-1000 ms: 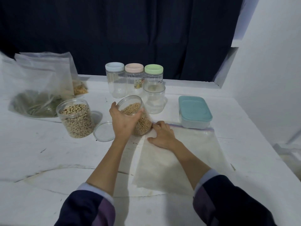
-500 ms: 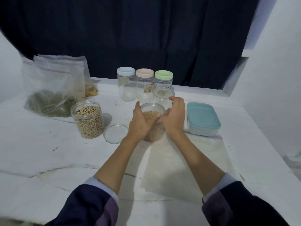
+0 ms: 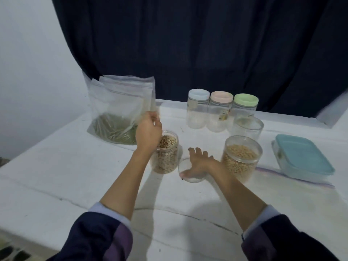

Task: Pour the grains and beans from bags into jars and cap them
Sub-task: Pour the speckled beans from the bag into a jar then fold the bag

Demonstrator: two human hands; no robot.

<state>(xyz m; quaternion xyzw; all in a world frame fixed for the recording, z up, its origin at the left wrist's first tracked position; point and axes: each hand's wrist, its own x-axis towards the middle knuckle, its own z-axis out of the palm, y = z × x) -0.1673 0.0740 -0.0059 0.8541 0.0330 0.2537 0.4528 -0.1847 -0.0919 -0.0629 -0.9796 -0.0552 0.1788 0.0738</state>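
Clear lid [image 3: 190, 178] flat on table under right hand [image 3: 197, 162], fingers spread.

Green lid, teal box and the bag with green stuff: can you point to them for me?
green lid [image 3: 245, 100], head view, on its top face.
teal box [image 3: 303, 157], head view, middle of its cover.
bag of green grains [image 3: 116, 112], head view, on its clear front, above the grains.

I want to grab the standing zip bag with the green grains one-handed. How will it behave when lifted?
The bag will probably flop: its clear film is thin and creased. The green grains fill only the bottom, so it should hang bottom-heavy with the empty top folding. The smooth film may slip, so pinch near the zip strip.
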